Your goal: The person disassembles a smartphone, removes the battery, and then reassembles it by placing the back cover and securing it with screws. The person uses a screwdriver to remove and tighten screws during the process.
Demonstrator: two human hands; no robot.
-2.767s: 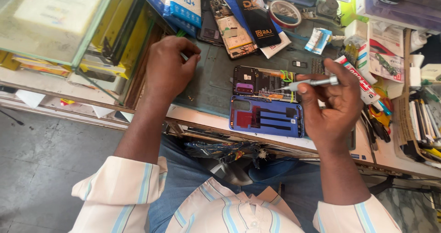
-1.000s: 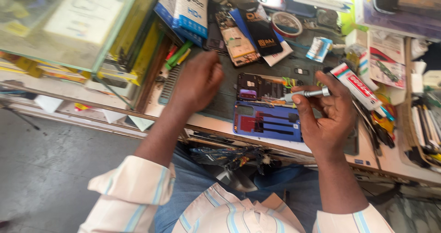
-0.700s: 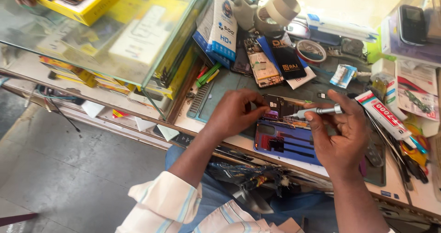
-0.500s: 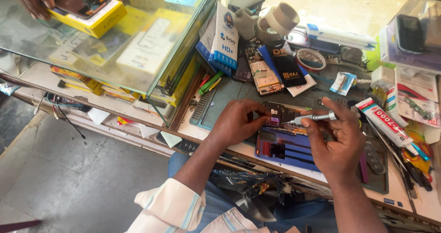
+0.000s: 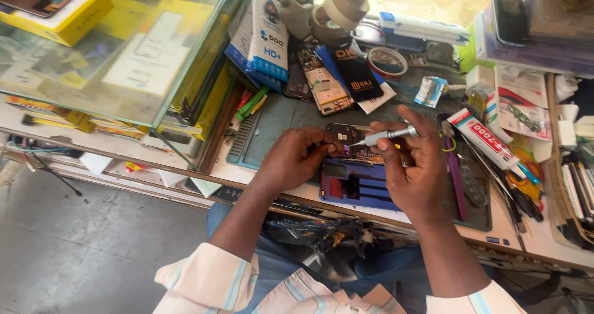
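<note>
Left hand (image 5: 296, 159): we pinch the opened phone (image 5: 346, 150) on the blue tray (image 5: 356, 187).
Right hand (image 5: 413, 165): fingers clamp the screwdriver (image 5: 387, 136), tip at the phone.
Risk: we judge a slipping tip scratches the board.

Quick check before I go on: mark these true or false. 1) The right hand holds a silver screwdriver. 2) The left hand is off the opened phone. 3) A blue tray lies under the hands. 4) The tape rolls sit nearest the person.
1) True: the right hand grips the silver screwdriver.
2) False: the left hand rests on the opened phone.
3) True: the blue tray lies there.
4) False: the tape rolls sit at the far side.
</note>
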